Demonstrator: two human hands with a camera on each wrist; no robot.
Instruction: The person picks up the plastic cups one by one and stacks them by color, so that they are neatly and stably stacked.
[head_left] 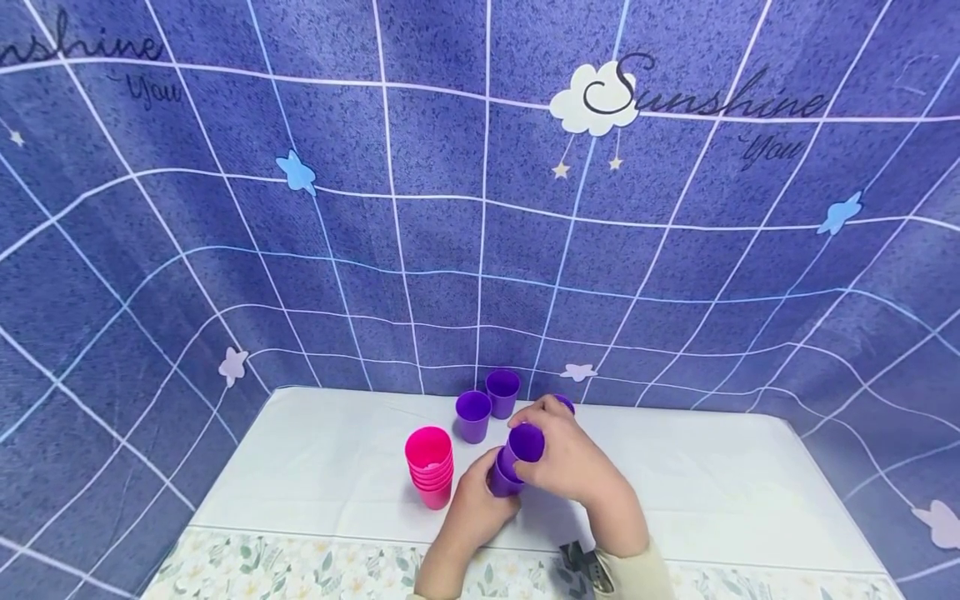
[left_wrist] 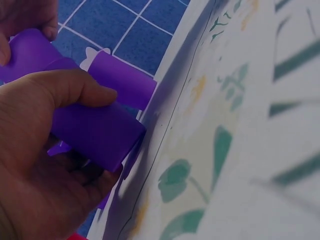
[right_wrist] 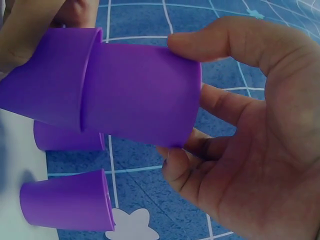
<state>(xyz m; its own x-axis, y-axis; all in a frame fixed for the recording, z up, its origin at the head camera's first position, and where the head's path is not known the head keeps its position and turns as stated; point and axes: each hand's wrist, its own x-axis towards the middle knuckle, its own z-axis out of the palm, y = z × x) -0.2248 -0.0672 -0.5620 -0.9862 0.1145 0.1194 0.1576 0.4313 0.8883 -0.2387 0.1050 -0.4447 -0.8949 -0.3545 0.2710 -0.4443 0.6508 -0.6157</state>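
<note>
In the head view my left hand (head_left: pixel 474 508) grips a purple cup (head_left: pixel 505 483) over the front middle of the white table. My right hand (head_left: pixel 573 458) holds a second purple cup (right_wrist: pixel 142 92) by its rim, thumb and fingers on opposite sides. This upper cup's base sits partway inside the lower cup (right_wrist: pixel 45 80). Seen from the left wrist, my thumb lies across the lower cup's side (left_wrist: pixel 95 132). Two purple cups, one nearer (head_left: pixel 473 421) and one farther (head_left: pixel 503 392), stand upright behind the hands. Another purple cup (head_left: pixel 564 403) is mostly hidden behind my right hand.
A stack of several pink cups (head_left: pixel 430 454) stands left of my left hand. The white tabletop (head_left: pixel 330 467) has a floral cloth (head_left: pixel 262 562) along its front edge. Behind and beside it hangs a blue grid-patterned curtain (head_left: pixel 442 275).
</note>
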